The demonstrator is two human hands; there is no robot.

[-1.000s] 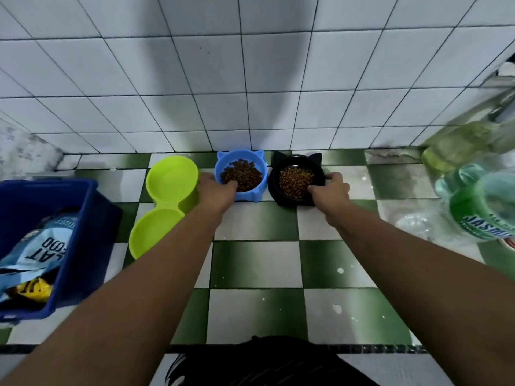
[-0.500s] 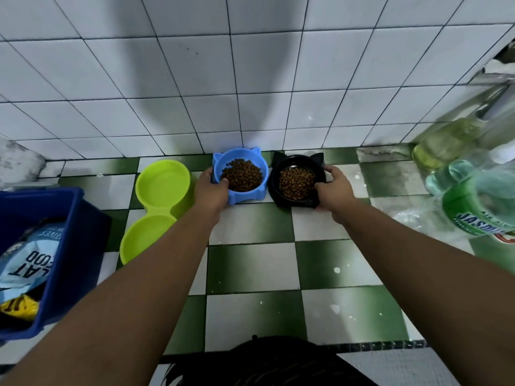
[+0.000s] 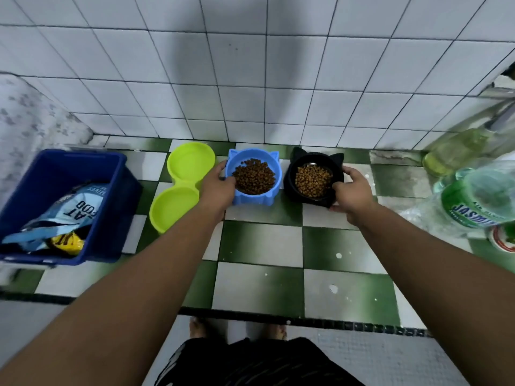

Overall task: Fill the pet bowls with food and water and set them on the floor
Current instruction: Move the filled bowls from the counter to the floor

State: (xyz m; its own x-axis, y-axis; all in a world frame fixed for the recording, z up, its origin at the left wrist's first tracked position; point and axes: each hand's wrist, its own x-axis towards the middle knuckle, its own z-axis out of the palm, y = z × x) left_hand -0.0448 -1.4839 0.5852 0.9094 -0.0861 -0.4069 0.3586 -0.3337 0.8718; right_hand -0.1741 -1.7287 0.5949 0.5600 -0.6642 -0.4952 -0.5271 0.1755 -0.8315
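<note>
Blue bowl (image 3: 252, 199) of kibble (image 3: 254, 176), table (image 3: 259, 246), 12 o'clock by the wall; left hand (image 3: 216, 188) grips its 9 o'clock rim. Black bowl (image 3: 312, 202) of kibble, just beside at 3 o'clock; right hand (image 3: 352, 190) grips its 3 o'clock side. Green double bowl (image 3: 191, 162) at 9 o'clock of the blue bowl.

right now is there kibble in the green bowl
No, both wells of the green bowl look empty; kibble lies only in the blue bowl and black bowl.
</note>
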